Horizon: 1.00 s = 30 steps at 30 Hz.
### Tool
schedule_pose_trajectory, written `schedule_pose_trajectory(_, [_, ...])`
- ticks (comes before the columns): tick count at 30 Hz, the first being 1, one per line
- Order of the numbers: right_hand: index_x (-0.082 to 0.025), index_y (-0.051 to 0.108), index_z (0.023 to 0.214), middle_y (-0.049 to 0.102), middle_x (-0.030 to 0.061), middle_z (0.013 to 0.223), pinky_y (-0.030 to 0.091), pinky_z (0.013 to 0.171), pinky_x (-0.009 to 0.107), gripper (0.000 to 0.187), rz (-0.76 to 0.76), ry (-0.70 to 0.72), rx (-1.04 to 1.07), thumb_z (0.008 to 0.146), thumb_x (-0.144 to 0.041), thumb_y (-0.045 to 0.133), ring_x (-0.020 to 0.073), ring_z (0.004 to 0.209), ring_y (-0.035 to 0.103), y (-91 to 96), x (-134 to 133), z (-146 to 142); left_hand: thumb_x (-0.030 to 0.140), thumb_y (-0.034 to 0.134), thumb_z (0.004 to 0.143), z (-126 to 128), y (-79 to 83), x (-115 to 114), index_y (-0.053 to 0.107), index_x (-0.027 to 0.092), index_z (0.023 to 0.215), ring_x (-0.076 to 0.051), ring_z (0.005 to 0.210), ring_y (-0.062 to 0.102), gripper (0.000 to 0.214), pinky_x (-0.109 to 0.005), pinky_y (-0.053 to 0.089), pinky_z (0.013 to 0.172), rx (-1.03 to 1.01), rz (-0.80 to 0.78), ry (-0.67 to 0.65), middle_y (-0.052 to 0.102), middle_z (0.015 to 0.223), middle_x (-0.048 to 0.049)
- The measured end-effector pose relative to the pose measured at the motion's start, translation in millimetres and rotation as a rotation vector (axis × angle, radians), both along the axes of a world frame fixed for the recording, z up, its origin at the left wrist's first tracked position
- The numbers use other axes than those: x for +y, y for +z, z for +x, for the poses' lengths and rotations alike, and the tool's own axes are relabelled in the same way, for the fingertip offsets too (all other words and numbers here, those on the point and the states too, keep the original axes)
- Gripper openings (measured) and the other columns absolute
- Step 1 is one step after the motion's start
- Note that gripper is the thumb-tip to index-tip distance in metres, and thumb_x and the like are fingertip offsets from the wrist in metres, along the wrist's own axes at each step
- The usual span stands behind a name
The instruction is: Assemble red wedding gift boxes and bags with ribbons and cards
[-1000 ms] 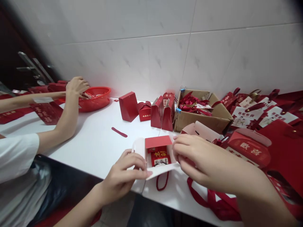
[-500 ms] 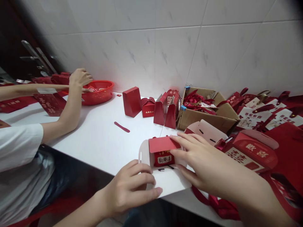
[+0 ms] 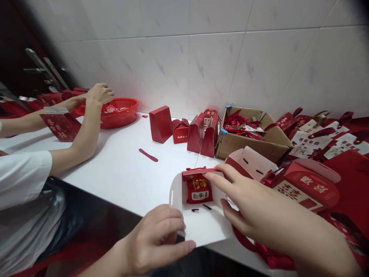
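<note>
An unfolded paper gift box [image 3: 206, 229], white inside and red outside, lies at the table's front edge. Inside its far end rests a small red packet [image 3: 199, 191] with gold and white print. Two dark slits show in the white panel near the packet. My left hand [image 3: 157, 238] grips the box at its near left side, thumb along the front panel. At the far right my right hand [image 3: 235, 188] holds the box, its fingertips on the edge of the red flap [image 3: 198, 173] and the right side panel.
A cardboard carton [image 3: 250, 138] of red ribbons stands at the back right, near printed bags [image 3: 311, 142] and another open box [image 3: 250, 163]. Several red boxes [image 3: 160, 124] stand by the wall. Leftward, a co-worker's hand [image 3: 99, 93] is over a red basket [image 3: 119, 115]. A red strip [image 3: 148, 155] lies mid-table.
The red flap has tilted up and back, so more of the packet shows. My right hand has shifted slightly with it. At left, the co-worker's other arm has drawn back from the basket.
</note>
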State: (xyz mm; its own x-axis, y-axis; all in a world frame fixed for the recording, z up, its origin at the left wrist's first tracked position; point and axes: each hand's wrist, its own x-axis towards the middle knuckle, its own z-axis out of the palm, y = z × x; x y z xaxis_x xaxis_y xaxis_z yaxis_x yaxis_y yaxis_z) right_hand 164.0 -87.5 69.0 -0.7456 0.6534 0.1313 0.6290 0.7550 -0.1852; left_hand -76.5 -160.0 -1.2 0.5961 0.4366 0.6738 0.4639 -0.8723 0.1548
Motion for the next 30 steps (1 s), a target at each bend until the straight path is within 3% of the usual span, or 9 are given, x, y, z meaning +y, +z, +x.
schedule_pose_trajectory(4, [-0.030,0.042,0.135,0.055,0.0068,0.115,0.048,0.061,0.027,0.063,0.027,0.030,-0.005,0.077,-0.004,0.047,0.0153,0.077,0.060,0.4,-10.4,6.6,0.008,0.063,0.083,5.7,-4.3,-5.7,0.065,0.016,0.091,-0.014,0.069,0.060,0.012,-0.028,0.050,0.057,-0.001,-0.064,-0.012,0.061,0.072,-0.0027])
schedule_pose_trajectory(11, [-0.033,0.031,0.141,0.051,0.0060,0.123,0.044,0.056,0.024,0.079,-0.051,0.041,-0.052,0.071,0.002,0.043,0.0142,0.078,0.060,-6.0,-14.1,15.5,0.014,0.043,0.089,7.2,-13.0,-6.0,0.069,0.008,0.097,-0.016,0.064,0.055,0.028,-0.031,0.046,0.051,-0.041,0.171,-0.097,0.053,0.073,-0.0052])
schedule_pose_trajectory(14, [-0.031,0.036,0.137,0.052,0.0054,0.121,0.040,0.057,0.025,0.072,-0.030,0.055,-0.025,0.072,0.002,0.043,0.0134,0.077,0.059,-2.7,-10.2,13.2,0.008,0.054,0.079,5.5,-13.9,-5.9,0.069,0.010,0.095,-0.014,0.063,0.051,0.022,-0.030,0.045,0.049,-0.029,0.246,0.058,0.046,0.079,-0.0036])
schedule_pose_trajectory(18, [-0.025,0.050,0.113,0.059,0.0017,0.101,0.029,0.053,0.026,0.040,-0.032,0.054,0.016,0.079,-0.004,0.044,0.0128,0.067,0.053,8.0,-5.8,3.2,-0.002,0.060,0.073,6.1,-14.0,-1.8,0.067,0.014,0.092,-0.010,0.066,0.048,0.026,-0.025,0.046,0.052,-0.136,0.283,0.296,0.040,0.087,-0.0017])
schedule_pose_trajectory(21, [-0.020,0.054,0.094,0.060,0.0009,0.081,0.024,0.052,0.025,0.018,-0.139,0.071,-0.017,0.086,-0.010,0.041,0.0124,0.062,0.049,12.0,0.5,-8.4,-0.002,0.065,0.074,8.1,-6.6,7.7,0.062,0.014,0.105,-0.010,0.070,0.049,0.035,-0.024,0.048,0.059,-0.213,0.275,0.533,0.043,0.090,-0.0026])
schedule_pose_trajectory(23, [-0.018,0.054,0.081,0.060,0.0014,0.074,0.026,0.054,0.025,0.015,-0.213,0.109,-0.054,0.088,-0.014,0.040,0.0122,0.062,0.049,11.1,5.6,-15.9,0.003,0.066,0.077,8.4,0.7,14.1,0.059,0.014,0.112,-0.013,0.076,0.051,0.038,-0.027,0.048,0.066,-0.174,0.237,0.655,0.047,0.091,-0.0044])
schedule_pose_trajectory(25, [-0.017,0.053,0.075,0.060,0.0015,0.071,0.027,0.056,0.025,0.020,-0.264,0.120,-0.044,0.089,-0.016,0.039,0.0117,0.062,0.049,8.0,9.6,-21.9,0.008,0.064,0.080,8.1,6.1,17.0,0.060,0.016,0.111,-0.018,0.084,0.052,0.032,-0.032,0.048,0.073,-0.084,0.162,0.688,0.051,0.094,-0.0064])
schedule_pose_trajectory(28, [-0.017,0.054,0.082,0.061,0.0025,0.076,0.033,0.057,0.025,0.021,-0.301,0.077,0.071,0.093,-0.021,0.036,0.0120,0.064,0.052,1.7,11.9,-28.3,0.027,0.062,0.086,8.9,6.0,13.5,0.057,0.018,0.120,-0.027,0.105,0.051,0.035,-0.041,0.047,0.086,-0.027,0.050,0.594,0.050,0.113,-0.0126])
schedule_pose_trajectory(30, [-0.017,0.056,0.097,0.064,0.0060,0.092,0.042,0.063,0.026,0.024,-0.307,0.063,0.168,0.096,-0.025,0.034,0.0144,0.075,0.058,-3.0,12.1,-32.2,0.058,0.056,0.083,10.3,1.4,10.1,0.049,0.016,0.131,-0.036,0.121,0.043,0.064,-0.051,0.043,0.096,-0.008,-0.015,0.488,0.043,0.128,-0.0180])
